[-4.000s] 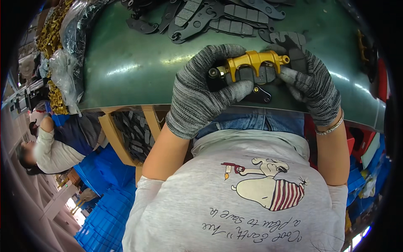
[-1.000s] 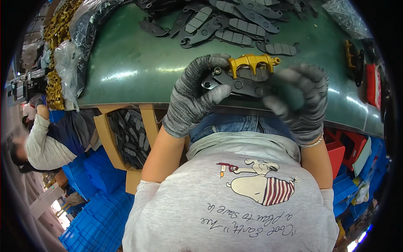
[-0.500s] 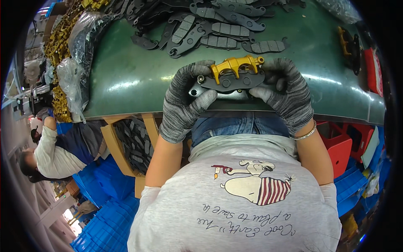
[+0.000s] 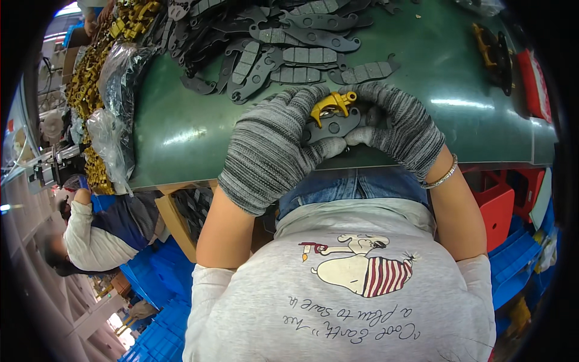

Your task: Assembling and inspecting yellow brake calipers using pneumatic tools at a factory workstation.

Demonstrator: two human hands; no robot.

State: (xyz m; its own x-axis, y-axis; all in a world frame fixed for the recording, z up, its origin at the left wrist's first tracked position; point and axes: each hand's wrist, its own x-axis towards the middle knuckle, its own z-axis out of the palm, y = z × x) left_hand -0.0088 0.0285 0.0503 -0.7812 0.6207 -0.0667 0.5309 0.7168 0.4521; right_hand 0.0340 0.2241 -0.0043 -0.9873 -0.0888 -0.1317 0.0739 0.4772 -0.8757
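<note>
Both my hands wear grey striped knit gloves. Between them, just above the near edge of the green table [image 4: 410, 48], is a brake caliper assembly with a gold caliper bracket [image 4: 333, 106] and a dark brake pad [image 4: 335, 127]. My left hand [image 4: 271, 142] is closed round its left end and hides much of it. At the other end, my right hand [image 4: 398, 123] grips with curled fingers, its thumb near the left thumb. Beyond my hands lies a heap of black brake pads [image 4: 310, 55], with one pad [image 4: 365, 72] nearest my right fingers.
Gold metal parts [image 4: 90, 90] are heaped at the left beside clear plastic wrap [image 4: 117, 78]. A gold-and-black assembly [image 4: 496, 57] and a red packet [image 4: 534, 87] lie at the right. Below the table are a cardboard box [image 4: 175, 220], a red stool [image 4: 494, 214] and blue crates [image 4: 515, 265]. A co-worker [image 4: 99, 235] is at the left.
My left hand has moved inward and wrapped over the assembly's left end, covering more of it. Both thumbs have come together, and the assembly now looks more tilted, its right end higher.
</note>
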